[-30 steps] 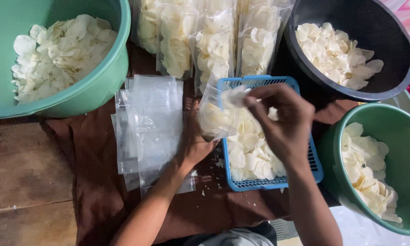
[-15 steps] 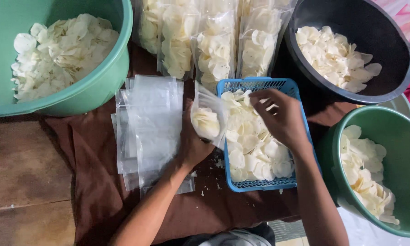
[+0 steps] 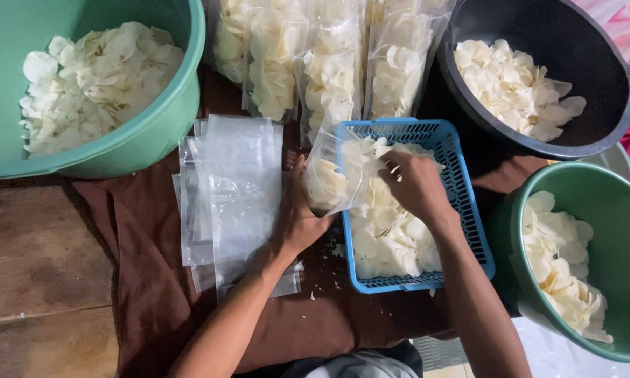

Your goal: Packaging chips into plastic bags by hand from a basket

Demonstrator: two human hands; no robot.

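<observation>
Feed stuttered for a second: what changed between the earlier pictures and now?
The right hand, which was digging in the blue basket half a second ago, moved left and now brings chips to the mouth of the clear bag. The left hand kept holding that bag, tilting it back towards the basket. Bowls, filled bags and the empty-bag stack stayed put.

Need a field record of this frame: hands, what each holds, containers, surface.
left hand: holds clear bag part-filled with pale chips, mouth open toward the basket
right hand: fingers at the bag mouth, over the blue basket of chips
empty bags: flat stack, left of the hands
filled bags: row behind the basket
tubs: green far left, black far right, green near right, all with chips
surface: brown cloth
</observation>
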